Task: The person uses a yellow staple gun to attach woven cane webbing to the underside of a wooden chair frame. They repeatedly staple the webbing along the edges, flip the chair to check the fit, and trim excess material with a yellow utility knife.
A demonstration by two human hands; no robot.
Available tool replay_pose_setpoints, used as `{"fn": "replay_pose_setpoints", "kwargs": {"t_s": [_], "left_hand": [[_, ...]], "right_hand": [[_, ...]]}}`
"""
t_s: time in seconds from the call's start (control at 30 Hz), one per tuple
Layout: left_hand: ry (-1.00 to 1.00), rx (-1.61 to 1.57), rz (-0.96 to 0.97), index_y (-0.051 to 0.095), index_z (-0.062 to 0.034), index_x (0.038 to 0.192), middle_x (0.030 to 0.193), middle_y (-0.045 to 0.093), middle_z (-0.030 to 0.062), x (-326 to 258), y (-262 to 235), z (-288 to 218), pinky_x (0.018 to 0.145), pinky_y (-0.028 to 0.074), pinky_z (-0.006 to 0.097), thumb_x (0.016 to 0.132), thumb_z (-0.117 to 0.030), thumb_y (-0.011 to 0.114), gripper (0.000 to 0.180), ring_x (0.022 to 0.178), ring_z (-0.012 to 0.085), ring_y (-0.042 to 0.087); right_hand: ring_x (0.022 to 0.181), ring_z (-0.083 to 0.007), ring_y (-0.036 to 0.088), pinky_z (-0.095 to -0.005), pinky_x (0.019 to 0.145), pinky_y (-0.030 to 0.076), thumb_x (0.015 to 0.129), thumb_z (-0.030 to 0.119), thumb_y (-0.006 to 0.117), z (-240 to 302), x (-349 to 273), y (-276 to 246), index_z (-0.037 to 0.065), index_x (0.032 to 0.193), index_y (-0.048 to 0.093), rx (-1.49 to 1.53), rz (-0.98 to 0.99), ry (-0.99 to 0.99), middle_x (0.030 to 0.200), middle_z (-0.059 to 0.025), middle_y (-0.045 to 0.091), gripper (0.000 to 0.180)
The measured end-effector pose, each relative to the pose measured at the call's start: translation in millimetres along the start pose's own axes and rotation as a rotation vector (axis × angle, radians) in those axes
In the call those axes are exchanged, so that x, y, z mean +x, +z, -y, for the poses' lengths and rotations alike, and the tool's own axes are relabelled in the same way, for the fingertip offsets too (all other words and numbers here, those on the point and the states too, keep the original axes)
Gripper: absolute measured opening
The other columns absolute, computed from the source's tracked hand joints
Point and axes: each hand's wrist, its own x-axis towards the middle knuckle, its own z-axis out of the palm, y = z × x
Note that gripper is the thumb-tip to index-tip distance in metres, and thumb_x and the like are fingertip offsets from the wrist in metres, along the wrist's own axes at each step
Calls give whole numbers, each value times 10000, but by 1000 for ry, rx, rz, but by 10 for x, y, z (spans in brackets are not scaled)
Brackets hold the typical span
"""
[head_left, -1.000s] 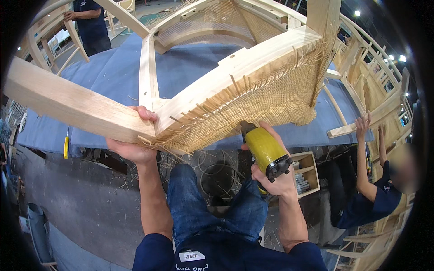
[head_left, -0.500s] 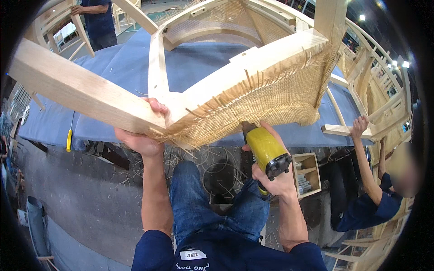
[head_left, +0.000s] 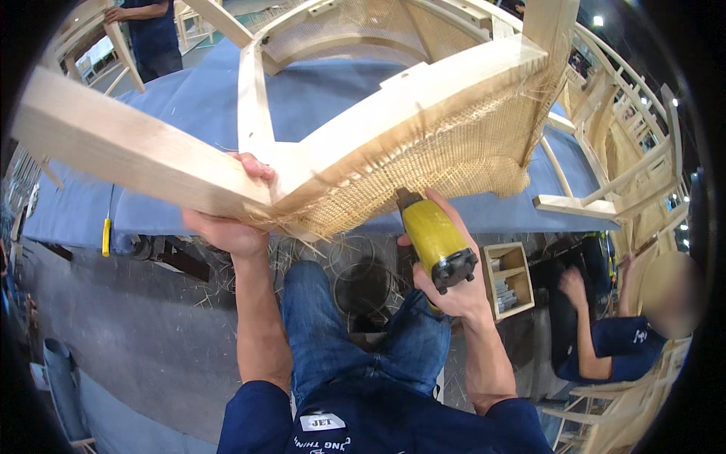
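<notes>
A bare wooden chair frame lies tipped toward me over a blue-covered table. Woven cane webbing with frayed edges covers its seat rail. My left hand grips the frame at the joint where the leg meets the seat rail. My right hand is wrapped around a yellow pneumatic stapler, whose nose points up against the lower edge of the cane webbing.
Cane scraps litter the floor by my knees. A small wooden box stands at my right. A person in a blue shirt crouches at the right, another stands far left. More chair frames are stacked at the right. A yellow-handled tool lies at the table edge.
The chair frame has swung slightly right and closer. My left hand stayed at the joint. The stapler stays under the webbing. The person at right lowered an arm.
</notes>
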Motion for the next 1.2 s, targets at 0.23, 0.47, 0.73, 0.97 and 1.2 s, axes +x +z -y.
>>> {"fn": "replay_pose_setpoints", "kwargs": {"t_s": [0.23, 0.47, 0.73, 0.97, 1.2], "left_hand": [[24, 99, 13, 539, 34, 1010, 794, 594, 179, 20, -26, 38, 722, 511, 388, 921, -468, 264, 580, 749, 279, 597], [79, 146, 49, 539, 36, 1016, 791, 584, 178, -10, -82, 29, 747, 500, 402, 927, -444, 262, 562, 743, 282, 594], [57, 173, 85, 535, 48, 1020, 819, 603, 192, 39, -22, 13, 752, 503, 416, 942, -475, 238, 606, 759, 293, 606], [26, 94, 30, 547, 37, 986, 797, 620, 183, 2, -60, 44, 735, 499, 405, 935, -546, 223, 669, 755, 280, 619], [32, 169, 47, 548, 55, 1004, 808, 608, 188, -24, -86, 9, 764, 505, 431, 935, -501, 250, 634, 763, 302, 611]], "right_hand": [[1020, -195, 641, -314, 955, 473, 682, -51, 595, 3, -27, 39, 15, 1500, 343, 28, -4, -61, 1126, -153, 657, 859], [1001, -197, 640, -311, 951, 468, 683, -40, 611, 6, -12, 92, 20, 1497, 349, -49, 13, 77, 1104, -149, 664, 858], [1026, -199, 649, -323, 949, 482, 700, -61, 588, 88, -90, 143, 18, 1502, 338, 70, -13, 56, 1085, -141, 673, 843], [1025, -198, 643, -313, 917, 491, 690, -32, 608, -33, -52, 199, 9, 1498, 337, -44, 16, 17, 1124, -143, 652, 853], [941, -156, 641, -283, 827, 512, 706, -26, 571, -100, -116, 254, 0, 1509, 312, -68, -14, -64, 1050, -114, 666, 844]]}}
